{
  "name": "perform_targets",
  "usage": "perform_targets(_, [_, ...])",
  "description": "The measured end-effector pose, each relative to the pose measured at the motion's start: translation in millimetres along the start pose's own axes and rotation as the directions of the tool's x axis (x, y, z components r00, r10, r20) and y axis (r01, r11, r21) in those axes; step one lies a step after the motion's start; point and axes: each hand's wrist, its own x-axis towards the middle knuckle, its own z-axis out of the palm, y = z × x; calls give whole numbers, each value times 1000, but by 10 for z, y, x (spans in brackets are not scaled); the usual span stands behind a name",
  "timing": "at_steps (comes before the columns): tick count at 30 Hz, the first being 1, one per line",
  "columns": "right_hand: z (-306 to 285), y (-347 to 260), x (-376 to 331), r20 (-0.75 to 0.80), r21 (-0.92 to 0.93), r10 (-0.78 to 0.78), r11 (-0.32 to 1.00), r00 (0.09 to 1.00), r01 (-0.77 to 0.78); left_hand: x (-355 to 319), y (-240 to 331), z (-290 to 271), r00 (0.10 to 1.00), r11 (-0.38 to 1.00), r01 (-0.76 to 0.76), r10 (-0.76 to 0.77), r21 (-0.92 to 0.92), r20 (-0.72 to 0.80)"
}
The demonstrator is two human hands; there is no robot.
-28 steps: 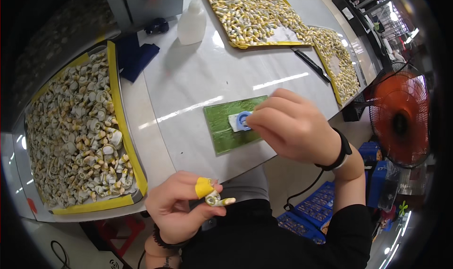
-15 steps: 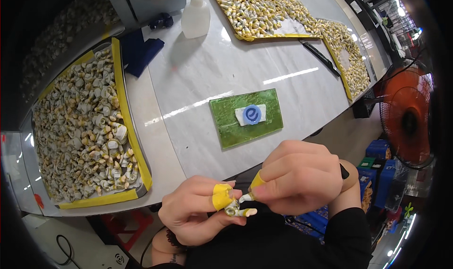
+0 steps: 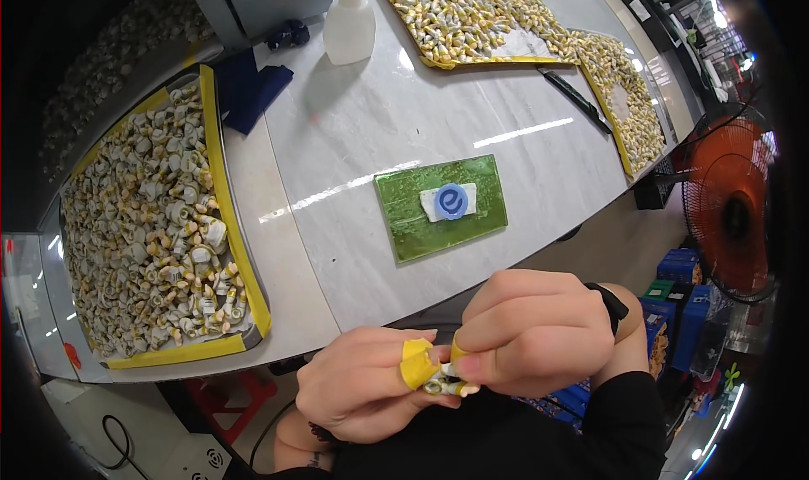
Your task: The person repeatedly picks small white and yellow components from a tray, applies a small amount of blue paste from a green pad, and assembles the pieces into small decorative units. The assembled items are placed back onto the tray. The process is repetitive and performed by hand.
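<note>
The small part (image 3: pixel 445 384) pinched between the two hands is a pale, whitish piece with yellowish ends, much like the pieces heaped in the trays; most of it is hidden by fingers, so its exact shape cannot be told. It sits below the near edge of the white table (image 3: pixel 354 151), close to the person's dark-clothed body. The left hand (image 3: pixel 364 389) curls around it from the left, its thumb and a fingertip wrapped in yellow tape, gripping the part from that side. The right hand (image 3: pixel 531 332) comes in from the right with knuckles up, fingers bent and closed on the same part, one taped fingertip touching the left hand's; a dark band circles its wrist. On the table above the hands lies a green mat (image 3: pixel 442 206) bearing a white pad with a blue round disc (image 3: pixel 452 201). A yellow-edged tray (image 3: pixel 152 235) full of similar pieces stands to the left.
</note>
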Motion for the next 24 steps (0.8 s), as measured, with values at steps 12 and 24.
perform_targets(12, [-39, -38, -23, -2, 35, 28, 999, 1000, -28, -4, -40, -3, 991, 991, -113, 107, 70, 84])
perform_targets(24, [-18, -107, -60, -59, -131, -11, 991, 998, 4, 11, -117, 17, 973, 958, -216, 228, 189, -44])
